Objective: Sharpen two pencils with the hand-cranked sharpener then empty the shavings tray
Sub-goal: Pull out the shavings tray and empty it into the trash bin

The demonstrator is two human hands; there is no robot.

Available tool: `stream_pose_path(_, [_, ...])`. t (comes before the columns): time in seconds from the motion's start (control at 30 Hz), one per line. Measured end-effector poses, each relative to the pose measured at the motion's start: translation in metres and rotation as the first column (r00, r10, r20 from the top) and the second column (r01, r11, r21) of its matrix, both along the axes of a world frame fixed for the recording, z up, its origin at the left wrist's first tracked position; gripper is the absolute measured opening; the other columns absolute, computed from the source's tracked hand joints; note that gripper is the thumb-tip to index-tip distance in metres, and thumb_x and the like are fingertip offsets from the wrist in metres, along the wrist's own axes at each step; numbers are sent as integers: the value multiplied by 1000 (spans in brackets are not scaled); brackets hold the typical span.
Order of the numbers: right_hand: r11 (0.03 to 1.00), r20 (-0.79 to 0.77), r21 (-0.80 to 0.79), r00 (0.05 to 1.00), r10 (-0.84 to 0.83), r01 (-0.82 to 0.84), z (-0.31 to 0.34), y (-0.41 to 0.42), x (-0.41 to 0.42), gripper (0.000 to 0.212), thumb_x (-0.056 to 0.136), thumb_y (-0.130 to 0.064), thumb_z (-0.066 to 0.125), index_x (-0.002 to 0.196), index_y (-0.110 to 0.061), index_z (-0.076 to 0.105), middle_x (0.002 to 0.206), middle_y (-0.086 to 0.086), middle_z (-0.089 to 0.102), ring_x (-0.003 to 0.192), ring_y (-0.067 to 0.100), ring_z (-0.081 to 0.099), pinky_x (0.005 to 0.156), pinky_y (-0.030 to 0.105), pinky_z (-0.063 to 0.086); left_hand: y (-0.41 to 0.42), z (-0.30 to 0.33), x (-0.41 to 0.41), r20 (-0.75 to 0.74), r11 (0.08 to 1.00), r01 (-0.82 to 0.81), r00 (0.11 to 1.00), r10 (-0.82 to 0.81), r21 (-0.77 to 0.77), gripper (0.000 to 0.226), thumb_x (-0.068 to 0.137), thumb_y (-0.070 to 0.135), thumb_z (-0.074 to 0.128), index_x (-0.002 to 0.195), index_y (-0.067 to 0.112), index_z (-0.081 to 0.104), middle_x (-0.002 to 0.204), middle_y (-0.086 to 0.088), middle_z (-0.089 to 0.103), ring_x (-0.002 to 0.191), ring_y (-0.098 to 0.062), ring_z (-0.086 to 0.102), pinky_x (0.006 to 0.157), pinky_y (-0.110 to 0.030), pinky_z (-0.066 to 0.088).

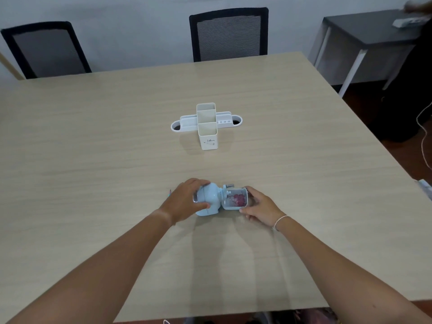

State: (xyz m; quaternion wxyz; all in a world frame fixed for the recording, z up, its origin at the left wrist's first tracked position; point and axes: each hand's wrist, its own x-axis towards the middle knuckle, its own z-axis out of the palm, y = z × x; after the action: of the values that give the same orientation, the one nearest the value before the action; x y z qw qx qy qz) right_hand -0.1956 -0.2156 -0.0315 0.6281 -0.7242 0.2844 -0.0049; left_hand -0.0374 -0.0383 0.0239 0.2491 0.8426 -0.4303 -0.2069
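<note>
Pale-blue sharpener (pixel 208 200) beside its clear shavings tray (pixel 234 199) of pink curls.

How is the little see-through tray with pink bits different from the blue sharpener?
The clear plastic shavings tray is boxy and shows pink shavings inside; the rounded light-blue sharpener body is solid-coloured. The right hand holds the tray; the left hand grips the sharpener. Both sit low over the wooden table.

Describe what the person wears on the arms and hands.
Both forearms are bare, with no sleeves in view and no gloves. The right hand has a thin white bracelet at its wrist. The left hand and its wrist show no visible jewellery or watch.
</note>
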Motion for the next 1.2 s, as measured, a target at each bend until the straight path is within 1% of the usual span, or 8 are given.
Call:
stream_pose_path(0.17, [953,35,274,989,-144,129,5,-12,-25,61,81,15,56,132,-12,39,106,8,53,52,17,63,49,21,56,-2,2,-8,19,999,-42,999,42,27,57,77,26,73,129,24,48,128,4,53,108,-13,49,90,-24,39])
stream_pose_path(0.33, [816,52,543,962,-268,198,12,-12,-44,54,83,19,47,123,-17,39,102,11,55,57,22,69,51,30,59,-3,6,-17,76,995,-79,994,73,68,58,78,28,70,131,23,47,132,2,51,120,-20,48,100,-33,40])
stream_pose_path(0.43, [768,52,602,950,-308,216,18,-9,-55,56,83,21,40,123,-18,35,105,12,51,63,27,66,54,31,59,-3,10,-23,109,994,-96,990,89,57,55,80,28,68,131,22,46,134,0,49,123,-22,47,103,-35,40])
stream_pose_path(0.67, [635,118,732,871,-477,249,42,11,-78,57,79,22,22,117,-19,37,100,14,47,73,30,54,45,26,57,0,28,-39,140,997,-79,987,79,-10,49,84,23,62,131,23,47,135,-3,47,124,-25,44,103,-34,36])
stream_pose_path(0.9, [585,192,763,767,-612,276,67,58,-109,56,82,22,26,121,-18,33,103,12,46,88,27,57,65,30,60,27,46,-71,95,989,-15,995,29,-146,43,84,14,61,126,20,53,128,-8,51,120,-27,48,102,-36,38])
stream_pose_path(1.0, [529,210,805,704,-679,269,73,84,-131,58,83,22,27,124,-18,32,113,18,45,92,32,57,65,29,62,41,49,-91,50,982,19,999,-10,-190,42,83,11,62,124,17,55,127,-11,52,117,-30,50,103,-38,39])
stream_pose_path(1.1, [501,208,812,652,-729,300,76,107,-156,52,83,21,28,120,-17,33,122,23,40,92,35,56,67,33,61,48,47,-116,-12,974,66,997,-70,-217,40,84,8,60,123,16,56,126,-9,52,115,-25,51,100,-30,36])
stream_pose_path(1.2, [463,201,825,596,-777,325,74,127,-190,44,87,16,31,118,-15,35,124,26,37,95,39,54,62,32,62,50,41,-149,-36,970,148,987,-157,-191,38,85,11,60,122,17,57,119,-6,53,105,-20,52,100,-31,40])
